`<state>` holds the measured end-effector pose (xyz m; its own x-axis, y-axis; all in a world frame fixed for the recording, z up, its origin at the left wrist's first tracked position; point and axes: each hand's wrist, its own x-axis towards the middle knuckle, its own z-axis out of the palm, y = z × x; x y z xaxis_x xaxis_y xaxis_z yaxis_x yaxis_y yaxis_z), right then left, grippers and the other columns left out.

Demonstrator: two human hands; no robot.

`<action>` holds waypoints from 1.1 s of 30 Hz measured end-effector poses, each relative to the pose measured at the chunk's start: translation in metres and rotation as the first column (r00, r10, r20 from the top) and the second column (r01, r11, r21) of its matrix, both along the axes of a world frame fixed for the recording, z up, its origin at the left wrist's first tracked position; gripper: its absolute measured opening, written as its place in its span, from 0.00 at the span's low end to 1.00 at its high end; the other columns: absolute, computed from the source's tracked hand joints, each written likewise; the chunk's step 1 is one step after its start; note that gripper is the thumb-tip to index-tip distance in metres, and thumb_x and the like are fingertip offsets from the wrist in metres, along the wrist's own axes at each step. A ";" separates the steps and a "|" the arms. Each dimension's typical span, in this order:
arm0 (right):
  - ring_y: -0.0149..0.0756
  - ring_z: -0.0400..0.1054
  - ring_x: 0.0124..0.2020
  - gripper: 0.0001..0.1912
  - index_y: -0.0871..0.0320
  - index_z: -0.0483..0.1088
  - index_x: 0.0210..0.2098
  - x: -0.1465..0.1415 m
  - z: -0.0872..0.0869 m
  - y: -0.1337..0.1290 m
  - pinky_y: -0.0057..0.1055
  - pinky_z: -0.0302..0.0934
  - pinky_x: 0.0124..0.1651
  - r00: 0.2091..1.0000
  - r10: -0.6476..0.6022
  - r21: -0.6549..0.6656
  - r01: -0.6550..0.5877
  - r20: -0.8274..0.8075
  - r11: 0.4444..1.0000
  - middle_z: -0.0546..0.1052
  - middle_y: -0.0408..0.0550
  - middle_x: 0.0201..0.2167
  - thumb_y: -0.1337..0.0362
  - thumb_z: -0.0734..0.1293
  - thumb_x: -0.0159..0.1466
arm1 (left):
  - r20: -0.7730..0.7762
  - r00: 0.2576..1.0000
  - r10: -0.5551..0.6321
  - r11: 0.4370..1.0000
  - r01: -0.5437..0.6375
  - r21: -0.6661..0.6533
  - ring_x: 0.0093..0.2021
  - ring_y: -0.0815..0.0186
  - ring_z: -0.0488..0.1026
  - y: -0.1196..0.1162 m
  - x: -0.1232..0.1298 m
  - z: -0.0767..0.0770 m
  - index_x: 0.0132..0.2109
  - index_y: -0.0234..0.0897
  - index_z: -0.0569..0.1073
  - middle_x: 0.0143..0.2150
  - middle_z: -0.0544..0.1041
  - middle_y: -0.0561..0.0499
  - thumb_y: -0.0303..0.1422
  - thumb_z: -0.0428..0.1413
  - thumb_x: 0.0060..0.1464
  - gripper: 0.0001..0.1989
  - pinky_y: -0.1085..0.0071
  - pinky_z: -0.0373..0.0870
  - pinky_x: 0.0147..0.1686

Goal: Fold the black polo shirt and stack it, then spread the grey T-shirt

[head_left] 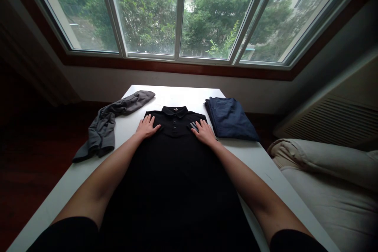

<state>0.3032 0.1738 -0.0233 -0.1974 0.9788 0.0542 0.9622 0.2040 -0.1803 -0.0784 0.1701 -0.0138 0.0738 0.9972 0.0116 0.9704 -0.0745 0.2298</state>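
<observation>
On white tbl, mid-width: blk polo shirt, flat, collar toward tbl's far end. Rests L hand and R hand palm-down on shirt's upper part, well apart, w/ fingers spread. By tbl's L edge: crumpled grey garment, partly over the side. By tbl's R edge: folded navy garment. Beyond tbl's far end: sliding window.

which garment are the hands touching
The black shirt, spread flat under the left hand and right hand; the grey garment is crumpled, the navy one folded.
</observation>
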 end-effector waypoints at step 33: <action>0.51 0.39 0.78 0.33 0.50 0.58 0.73 -0.008 0.003 0.014 0.54 0.35 0.75 0.992 0.123 0.044 -0.124 0.022 0.991 0.51 0.53 0.77 0.44 0.57 0.75 | -0.143 0.990 -0.009 0.998 0.017 0.053 0.76 0.49 0.50 -0.047 -0.010 0.015 0.75 0.37 0.59 0.77 0.54 0.40 0.52 0.42 0.69 0.36 0.50 0.47 0.72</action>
<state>0.2956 0.1882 -0.0205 -0.3183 0.9435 0.0928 0.9323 0.3292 -0.1496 -0.0889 0.1234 0.0009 0.0914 0.9944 0.0539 0.9919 -0.0957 0.0841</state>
